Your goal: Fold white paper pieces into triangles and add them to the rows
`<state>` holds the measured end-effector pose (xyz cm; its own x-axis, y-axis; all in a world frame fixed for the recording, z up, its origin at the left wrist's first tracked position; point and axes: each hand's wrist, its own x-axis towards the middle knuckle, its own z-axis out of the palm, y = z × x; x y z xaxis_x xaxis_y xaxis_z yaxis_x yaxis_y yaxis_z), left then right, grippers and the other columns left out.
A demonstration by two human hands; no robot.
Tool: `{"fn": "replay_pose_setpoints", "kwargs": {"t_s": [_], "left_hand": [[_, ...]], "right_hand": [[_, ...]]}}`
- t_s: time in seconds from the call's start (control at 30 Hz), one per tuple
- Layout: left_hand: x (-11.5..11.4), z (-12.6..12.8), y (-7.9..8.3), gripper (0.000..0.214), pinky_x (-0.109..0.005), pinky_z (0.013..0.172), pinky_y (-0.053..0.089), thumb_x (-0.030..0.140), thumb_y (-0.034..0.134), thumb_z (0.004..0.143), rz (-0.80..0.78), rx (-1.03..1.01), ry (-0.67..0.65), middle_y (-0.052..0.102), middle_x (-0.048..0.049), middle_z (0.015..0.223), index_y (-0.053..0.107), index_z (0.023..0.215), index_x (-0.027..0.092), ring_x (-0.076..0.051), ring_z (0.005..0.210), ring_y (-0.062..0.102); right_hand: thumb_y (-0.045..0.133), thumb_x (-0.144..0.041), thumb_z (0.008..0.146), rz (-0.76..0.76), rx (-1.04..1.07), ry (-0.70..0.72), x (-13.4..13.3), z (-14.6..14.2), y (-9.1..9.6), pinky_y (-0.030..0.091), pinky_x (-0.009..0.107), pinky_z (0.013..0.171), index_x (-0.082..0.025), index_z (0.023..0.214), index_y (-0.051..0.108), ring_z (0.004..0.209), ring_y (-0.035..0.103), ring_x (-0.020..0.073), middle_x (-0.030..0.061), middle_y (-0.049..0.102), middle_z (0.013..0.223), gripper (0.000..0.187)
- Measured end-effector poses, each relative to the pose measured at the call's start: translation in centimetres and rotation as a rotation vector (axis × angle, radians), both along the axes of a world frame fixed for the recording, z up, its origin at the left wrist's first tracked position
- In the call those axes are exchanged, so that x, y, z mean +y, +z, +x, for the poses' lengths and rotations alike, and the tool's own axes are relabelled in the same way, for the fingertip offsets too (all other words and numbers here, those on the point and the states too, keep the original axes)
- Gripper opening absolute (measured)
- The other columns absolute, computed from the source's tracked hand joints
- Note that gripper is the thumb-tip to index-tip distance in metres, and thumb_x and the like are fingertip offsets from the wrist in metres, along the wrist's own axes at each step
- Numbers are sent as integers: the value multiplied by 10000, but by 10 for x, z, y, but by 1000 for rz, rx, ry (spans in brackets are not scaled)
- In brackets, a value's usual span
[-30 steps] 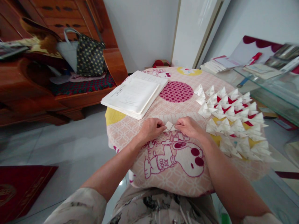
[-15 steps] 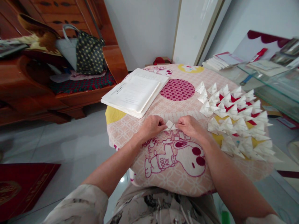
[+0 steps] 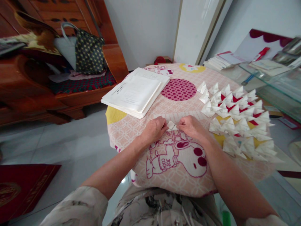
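A small folded white paper piece (image 3: 172, 126) lies on a pink cartoon-print cloth (image 3: 174, 163) over a round table. My left hand (image 3: 154, 129) pinches its left end with closed fingers. My right hand (image 3: 191, 126) pinches its right end the same way. To the right of my right hand lie several folded white and red paper triangles (image 3: 237, 121) in rows.
A stack of white paper sheets (image 3: 135, 93) rests at the table's far left. A wooden bench (image 3: 70, 94) with a patterned bag (image 3: 88, 55) stands left. A glass table (image 3: 270, 81) with papers stands right. A red mat (image 3: 21, 188) lies on the floor.
Both hands stay pinched on the paper piece with only slight finger shifts. The view has moved a little.
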<state>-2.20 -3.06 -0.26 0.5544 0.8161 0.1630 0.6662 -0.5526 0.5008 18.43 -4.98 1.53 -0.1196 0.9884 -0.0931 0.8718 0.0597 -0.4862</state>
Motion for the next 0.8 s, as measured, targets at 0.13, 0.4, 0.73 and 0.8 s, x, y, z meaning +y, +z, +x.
{"fn": "replay_pose_setpoints", "kwargs": {"t_s": [0.13,0.4,0.73,0.8], "left_hand": [[-3,1,-3,249,-325,809,520,90,576,846,119,-100,-52,623,-75,1030,579,1087,149,-194,917,604],[1,1,-12,218,-336,876,537,74,476,925,204,-115,-415,684,-94,1056,678,968,145,-200,1019,622],[4,0,-15,267,-344,865,555,52,490,917,211,-135,-394,708,-109,1103,724,1001,149,-207,1029,650],[4,0,-15,266,-344,856,560,52,496,912,213,-123,-387,710,-108,1108,728,999,149,-212,1029,655]], "right_hand": [[613,-218,799,-15,-16,-13,1,-1,2,280,266,522,-173,586,567,547,482,125,-5,530,543,222],[627,-180,747,-73,14,-66,2,1,5,283,247,472,-167,602,600,474,501,118,-9,549,472,148],[577,-164,757,-153,356,-192,0,14,-7,359,211,416,-168,621,621,400,509,101,-4,598,484,143],[585,-184,766,-133,417,-177,2,7,-10,360,209,415,-168,673,643,411,517,99,-9,610,520,111]]}}
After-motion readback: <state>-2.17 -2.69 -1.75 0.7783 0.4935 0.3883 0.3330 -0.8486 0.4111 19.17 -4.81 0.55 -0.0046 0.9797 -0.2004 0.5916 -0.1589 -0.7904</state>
